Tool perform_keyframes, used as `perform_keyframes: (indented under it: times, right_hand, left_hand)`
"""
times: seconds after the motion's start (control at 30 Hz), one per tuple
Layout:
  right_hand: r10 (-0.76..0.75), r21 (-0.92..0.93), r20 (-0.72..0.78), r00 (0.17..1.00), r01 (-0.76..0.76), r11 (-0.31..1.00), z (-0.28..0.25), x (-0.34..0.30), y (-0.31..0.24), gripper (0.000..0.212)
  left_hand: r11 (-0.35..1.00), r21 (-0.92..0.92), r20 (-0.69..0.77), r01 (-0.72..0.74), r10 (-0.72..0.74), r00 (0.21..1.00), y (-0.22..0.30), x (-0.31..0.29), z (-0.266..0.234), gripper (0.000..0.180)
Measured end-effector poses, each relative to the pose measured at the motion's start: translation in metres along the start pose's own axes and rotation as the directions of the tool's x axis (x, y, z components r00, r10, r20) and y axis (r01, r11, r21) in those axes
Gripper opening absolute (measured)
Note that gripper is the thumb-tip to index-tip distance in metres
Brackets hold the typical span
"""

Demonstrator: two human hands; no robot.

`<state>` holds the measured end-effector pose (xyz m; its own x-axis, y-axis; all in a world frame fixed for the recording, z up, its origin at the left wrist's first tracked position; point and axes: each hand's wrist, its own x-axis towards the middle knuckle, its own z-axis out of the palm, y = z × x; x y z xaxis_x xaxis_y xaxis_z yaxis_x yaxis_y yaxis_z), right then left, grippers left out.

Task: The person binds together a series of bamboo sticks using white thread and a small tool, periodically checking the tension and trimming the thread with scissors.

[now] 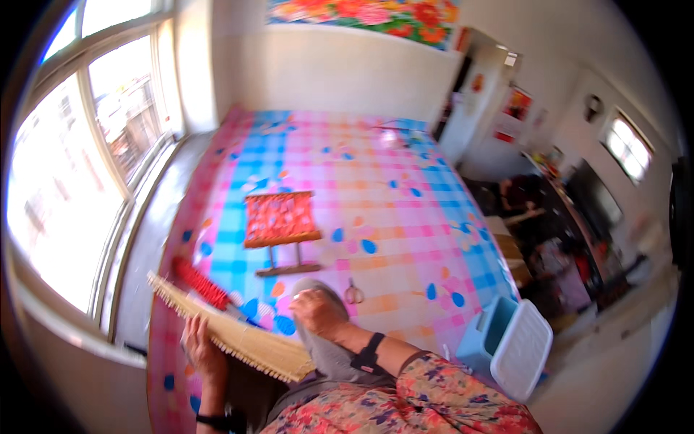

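Head view: window ledge (pixel 165 195) at left, open checked sheet (pixel 405 267) mid-right, blue box (pixel 471 343) at its right edge. Left hand (pixel 204 354) grips a tan panel (pixel 246 336), fringed below, slanting down to the leg (pixel 336 365); right hand (pixel 318 315) lies curled atop it, grip unclear.

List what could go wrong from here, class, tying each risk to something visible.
1. The scissors lie loose on the plaid sheet near the right hand, so a hurried reach or shifting leg might catch them.
2. Only the left hand clearly grips the beige fringed panel; it could slip if that hold loosens.
3. The blue bin, its white lid open, stands close to the floral sleeve; an elbow might knock it.
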<state>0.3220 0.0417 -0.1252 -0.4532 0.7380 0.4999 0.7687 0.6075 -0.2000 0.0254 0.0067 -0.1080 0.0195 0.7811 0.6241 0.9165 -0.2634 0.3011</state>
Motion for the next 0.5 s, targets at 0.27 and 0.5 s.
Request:
perform_keyframes:
  times: [0.27,0.5]
  right_hand:
    - [0.062,0.127,-0.018,0.998,-0.059,0.990,-0.003,-0.003,-0.002,0.011]
    - [0.007,0.008,0.009,1.000,-0.007,1.000,-0.006,-0.005,-0.003,0.012]
  left_hand:
    - [1.000,-0.025,-0.029,-0.017,0.016,0.999,0.012,0.007,-0.011,0.019]
    - [1.000,0.007,-0.032,-0.001,0.002,1.000,0.020,0.009,-0.010,0.017]
